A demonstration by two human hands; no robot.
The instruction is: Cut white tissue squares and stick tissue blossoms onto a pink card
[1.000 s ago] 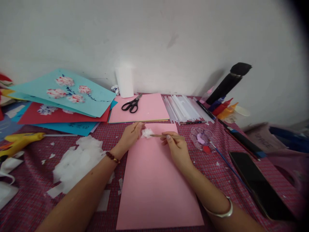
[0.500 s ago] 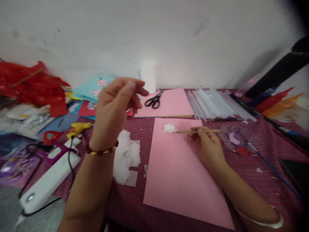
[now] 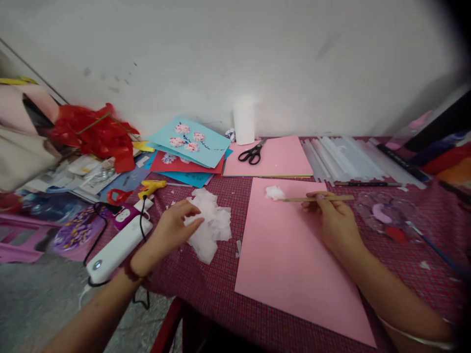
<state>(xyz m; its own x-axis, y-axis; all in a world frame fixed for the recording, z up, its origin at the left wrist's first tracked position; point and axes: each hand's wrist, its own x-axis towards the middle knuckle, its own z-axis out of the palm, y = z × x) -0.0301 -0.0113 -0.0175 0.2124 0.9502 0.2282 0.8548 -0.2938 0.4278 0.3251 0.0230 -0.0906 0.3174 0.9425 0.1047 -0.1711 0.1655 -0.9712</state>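
Note:
My right hand (image 3: 333, 215) grips a thin tan wooden stick (image 3: 300, 199) between thumb and fingers. The stick's tip is at a crumpled white tissue puff (image 3: 274, 192) near the top of a pink paper sheet (image 3: 290, 255). Over at the left, my left hand (image 3: 180, 223) reaches to the edge of a heap of white tissue paper pieces (image 3: 211, 225). Its thumb and fingers are apart, and nothing shows between them. Whether the fingertips touch the heap I cannot tell.
Black scissors (image 3: 252, 154) lie on stacked pink paper (image 3: 283, 154). Cards with tissue flowers (image 3: 191, 139) are at the back left. A yellow glue gun (image 3: 151, 188) and white power strip (image 3: 119, 250) lie left, translucent glue sticks (image 3: 338, 159) back right, a clear palette (image 3: 382, 213) right.
My left hand has come down from in front of the cards to the tissue heap. The right hand keeps the stick at the puff. The view has shifted left.

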